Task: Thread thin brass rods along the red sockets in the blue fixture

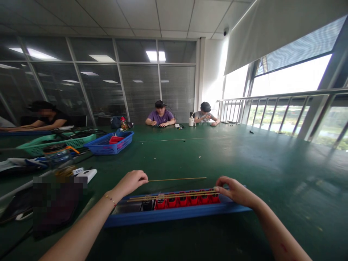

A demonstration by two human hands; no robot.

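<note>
My left hand (133,182) pinches one end of a thin wooden stick (178,179), which points right, above the green table and beyond the tray. Several similar thin sticks (174,196) lie lengthwise over a long blue tray (176,216). At their right ends, the thumb and fingertips of my right hand (235,190) are closed on them. Inside the tray stands a row of small red containers (172,203) with dark contents too small to make out. Left of them are a black container (147,205) and a grey section (127,207).
To the left are a blue basket (108,146) with a red box (116,140), a green basket (32,146) with cables, a glass jar (58,157) and a white device (89,174). Several people sit around the green table (217,152); a railing (285,96) runs along the right.
</note>
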